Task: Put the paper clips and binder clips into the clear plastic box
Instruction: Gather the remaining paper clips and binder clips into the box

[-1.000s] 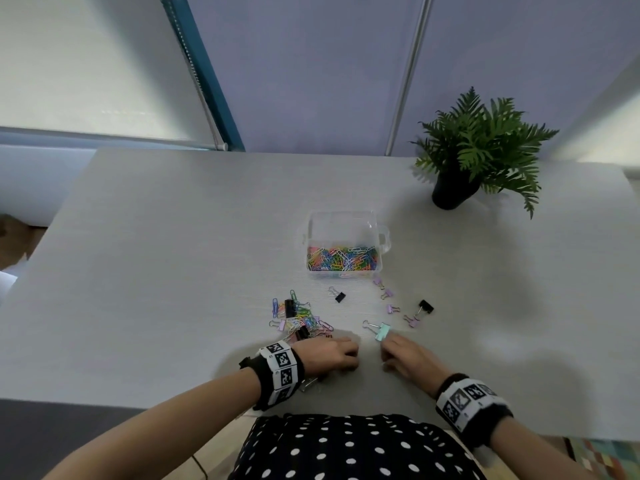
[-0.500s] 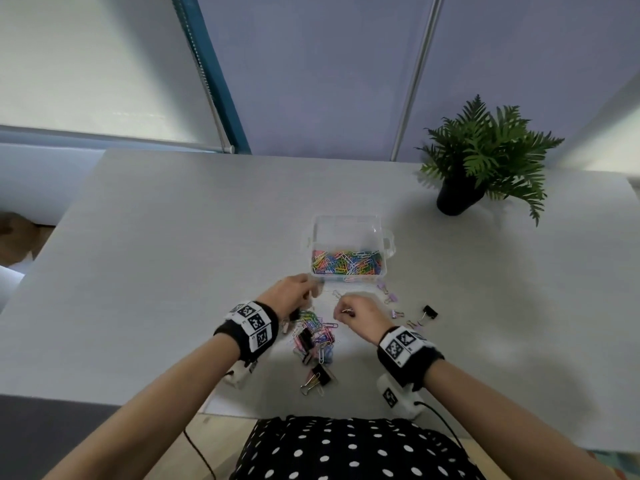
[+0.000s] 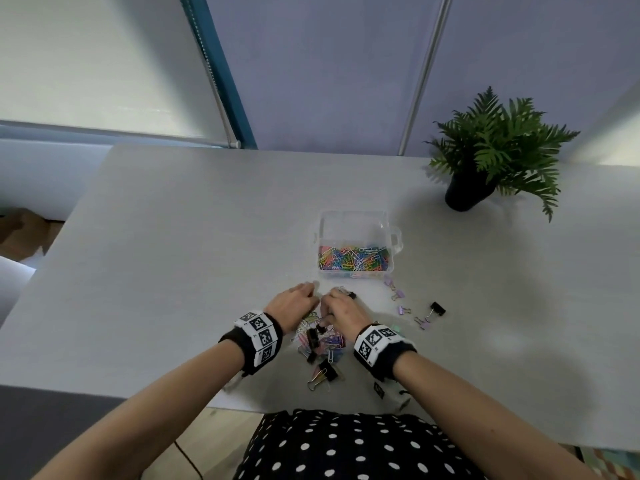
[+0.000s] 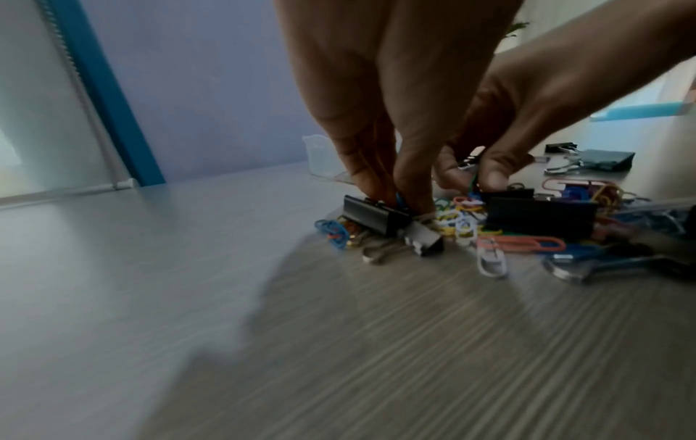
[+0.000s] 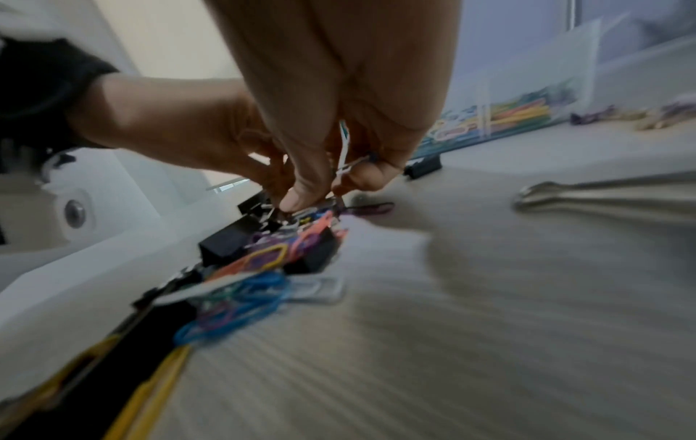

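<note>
Grey wood-grain counter (image 3: 173, 271): clear plastic box (image 3: 356, 225) of coloured paper clips set centrally. Nearer, a mixed pile of clips (image 3: 320, 341) is pinched into by the left hand (image 3: 294, 301) and right hand (image 3: 341, 308); white clip wires are gripped in the right.

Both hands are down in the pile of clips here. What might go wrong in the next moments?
1. The left hand and right hand pinch into one tangled pile of coloured paper clips and black binder clips, so linked clips may drag out and drop short of the clear plastic box.
2. The black binder clip with gold handles lies near the table's edge and may be knocked off.
</note>
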### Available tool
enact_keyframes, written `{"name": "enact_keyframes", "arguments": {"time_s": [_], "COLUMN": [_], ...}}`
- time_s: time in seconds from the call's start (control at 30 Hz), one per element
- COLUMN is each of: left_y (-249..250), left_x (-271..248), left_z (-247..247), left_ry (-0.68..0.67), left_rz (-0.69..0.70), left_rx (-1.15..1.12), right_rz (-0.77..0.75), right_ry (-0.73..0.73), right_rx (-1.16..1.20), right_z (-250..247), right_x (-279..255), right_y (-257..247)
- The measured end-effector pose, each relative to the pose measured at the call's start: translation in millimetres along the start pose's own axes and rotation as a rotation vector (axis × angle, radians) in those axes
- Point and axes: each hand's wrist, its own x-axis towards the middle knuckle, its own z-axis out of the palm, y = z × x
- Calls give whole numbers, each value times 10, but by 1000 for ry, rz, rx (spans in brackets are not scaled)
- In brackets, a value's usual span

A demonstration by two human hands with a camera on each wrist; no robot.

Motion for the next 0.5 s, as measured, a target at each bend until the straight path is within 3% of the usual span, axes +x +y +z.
{"name": "enact_keyframes", "arguments": {"time_s": [0.13, 0.23, 0.3, 0.5], "left_y": [10, -17, -79, -307], "left_x": [16, 63, 85, 112], "left_z": [31, -7, -58, -185], "left_ry": [-14, -77, -87, -72], "left_rz": [24, 16, -31, -193], "left_rx": [9, -27, -229, -547], "right_rz": [22, 88, 143, 213], "right_ry": [-37, -30, -32, -40], "right_rx": [3, 140, 267, 596], "right_z": [-174, -266, -331, -456], "right_x": [0, -9, -43, -163], "right_y": [107, 193, 244, 355]}}
